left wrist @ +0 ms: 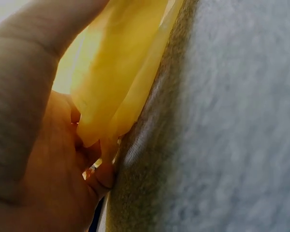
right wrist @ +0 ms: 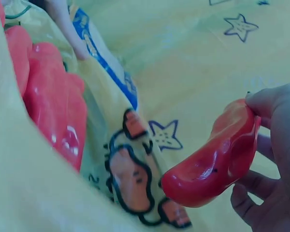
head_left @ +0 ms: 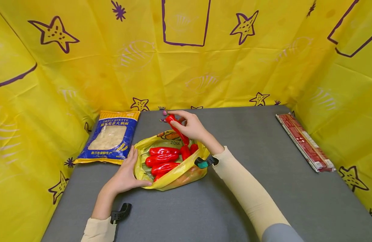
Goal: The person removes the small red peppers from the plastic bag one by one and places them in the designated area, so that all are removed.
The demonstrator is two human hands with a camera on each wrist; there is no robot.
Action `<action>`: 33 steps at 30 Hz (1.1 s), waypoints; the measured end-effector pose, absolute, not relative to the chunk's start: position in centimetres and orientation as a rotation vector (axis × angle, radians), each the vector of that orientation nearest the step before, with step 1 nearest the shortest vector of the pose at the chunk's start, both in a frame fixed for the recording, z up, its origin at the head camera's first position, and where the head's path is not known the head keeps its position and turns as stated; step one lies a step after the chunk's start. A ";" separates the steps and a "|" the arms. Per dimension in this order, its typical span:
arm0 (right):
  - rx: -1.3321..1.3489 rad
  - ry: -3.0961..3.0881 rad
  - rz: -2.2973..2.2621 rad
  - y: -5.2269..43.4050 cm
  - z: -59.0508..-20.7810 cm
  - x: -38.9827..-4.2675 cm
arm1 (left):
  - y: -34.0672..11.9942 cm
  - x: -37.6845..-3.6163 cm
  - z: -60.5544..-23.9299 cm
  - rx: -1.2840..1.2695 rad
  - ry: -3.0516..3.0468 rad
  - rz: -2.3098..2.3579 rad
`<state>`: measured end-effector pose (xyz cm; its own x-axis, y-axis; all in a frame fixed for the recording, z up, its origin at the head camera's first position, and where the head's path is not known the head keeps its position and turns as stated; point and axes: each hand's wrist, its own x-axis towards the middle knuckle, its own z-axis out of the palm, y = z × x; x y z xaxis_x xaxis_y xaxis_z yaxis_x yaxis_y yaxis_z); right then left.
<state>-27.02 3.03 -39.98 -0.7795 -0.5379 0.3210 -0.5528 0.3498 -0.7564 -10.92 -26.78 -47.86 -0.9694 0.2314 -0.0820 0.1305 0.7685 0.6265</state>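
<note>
**Red pepper held over a yellow bag**

Yellow star-printed sheeting surrounds a grey desk. A red pepper is pinched in the curled fingers of the right hand, just above the far rim of a yellow bag already holding several peppers. The bag's near edge is gripped by the left hand, thumb over the rim, though the wrist view is blurred. The glossy pepper could slip, or the limp rim could fold shut. A pasta packet lies just left; a long red packet lies well apart.
</note>
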 end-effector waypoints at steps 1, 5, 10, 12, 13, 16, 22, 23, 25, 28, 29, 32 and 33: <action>1.010 -2.574 1.457 3.4 -40.1 -27.0 | -26.8 -10.9 -47.9 0.294 2.806 0.977; 0.930 -2.587 1.481 5.0 -40.3 -27.2 | -27.0 -11.0 -47.9 0.308 2.811 0.964; 0.828 -2.568 1.543 7.3 -40.5 -27.9 | -27.2 -10.9 -47.8 0.302 2.809 0.951; 0.774 -2.559 1.552 8.5 -40.7 -28.3 | -27.2 -10.8 -47.8 0.299 2.805 0.952; 0.741 -2.555 1.556 9.1 -40.8 -28.5 | -27.2 -10.8 -47.8 0.298 2.803 0.953; 0.640 -2.548 1.569 10.9 -41.3 -29.1 | -27.1 -10.8 -47.7 0.296 2.803 0.948; 0.429 -2.570 1.555 14.0 -43.1 -30.3 | -26.9 -10.8 -47.5 0.303 2.803 0.936; 0.395 -2.581 1.549 14.4 -43.5 -30.5 | -26.9 -10.8 -47.5 0.301 2.804 0.935; 0.335 -2.603 1.540 15.0 -44.3 -30.8 | -26.9 -10.8 -47.4 0.297 2.805 0.930; 0.269 -2.637 1.517 15.7 -45.5 -31.2 | -26.9 -10.8 -47.4 0.293 2.805 0.931; 0.255 -2.645 1.510 15.8 -45.9 -31.4 | -26.8 -10.8 -47.4 0.294 2.804 0.932; 0.228 -2.670 1.487 16.2 -46.8 -31.9 | -26.8 -10.8 -47.4 0.293 2.800 0.938; 0.220 -2.676 1.484 16.3 -47.1 -32.0 | -26.8 -10.8 -47.5 0.293 2.800 0.939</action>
